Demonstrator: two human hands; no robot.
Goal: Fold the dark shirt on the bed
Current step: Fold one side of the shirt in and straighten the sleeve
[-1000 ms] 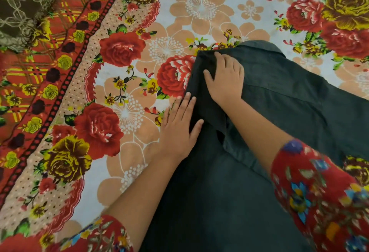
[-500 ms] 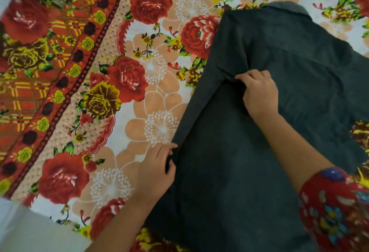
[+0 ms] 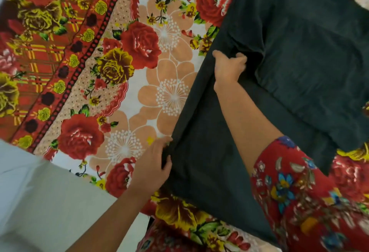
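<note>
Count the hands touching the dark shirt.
2: the left hand grips the dark shirt at its left edge; the right hand pinches fabric higher up.

one dark shirt point(image 3: 299, 72), one floral bedsheet point(image 3: 119, 72) — two hands: left hand point(image 3: 151, 168), right hand point(image 3: 227, 70).

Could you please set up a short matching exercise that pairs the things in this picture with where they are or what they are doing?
Things:
1. left hand
2. right hand
3. dark shirt
4. floral bedspread

States:
A. spread under everything
B. pinches the shirt's near left edge
C. lies partly folded
D. bunches fabric farther up

Pairs: 1-B, 2-D, 3-C, 4-A
</note>
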